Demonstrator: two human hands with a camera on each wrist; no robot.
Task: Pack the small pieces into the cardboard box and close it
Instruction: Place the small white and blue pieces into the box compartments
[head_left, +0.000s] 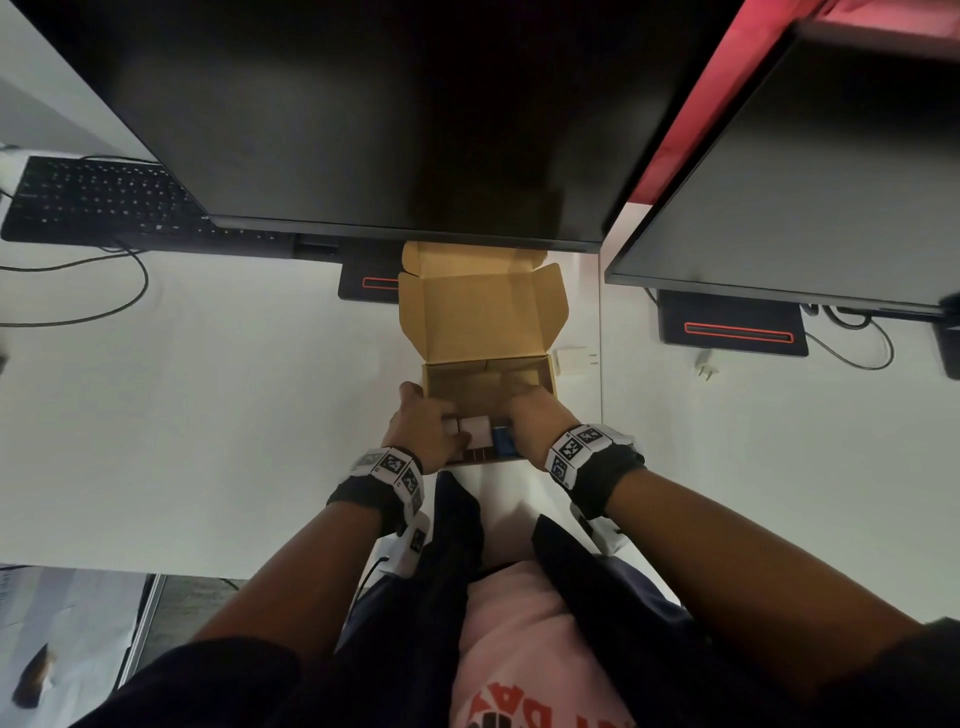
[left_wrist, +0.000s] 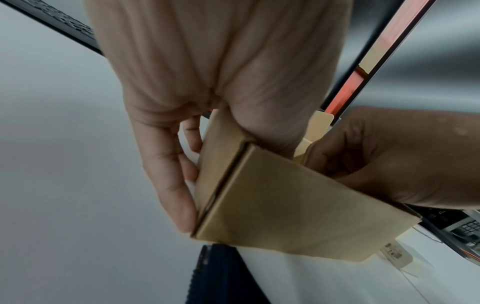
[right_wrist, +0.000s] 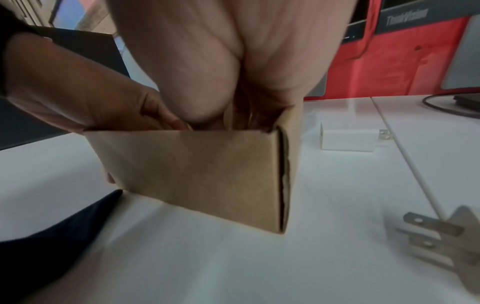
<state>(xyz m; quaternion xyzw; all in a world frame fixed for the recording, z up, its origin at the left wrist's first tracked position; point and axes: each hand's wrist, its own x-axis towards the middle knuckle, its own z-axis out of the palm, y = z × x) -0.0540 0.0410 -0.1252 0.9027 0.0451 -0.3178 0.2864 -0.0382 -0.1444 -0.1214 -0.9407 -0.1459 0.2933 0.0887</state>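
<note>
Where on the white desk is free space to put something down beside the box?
Free: left of the brown cardboard box, below the black keyboard. Crowded: right of the box, a white plug adapter; behind it, the black monitor.

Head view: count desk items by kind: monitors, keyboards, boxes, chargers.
monitors: 2
keyboard: 1
box: 1
charger: 1
total: 5
</note>
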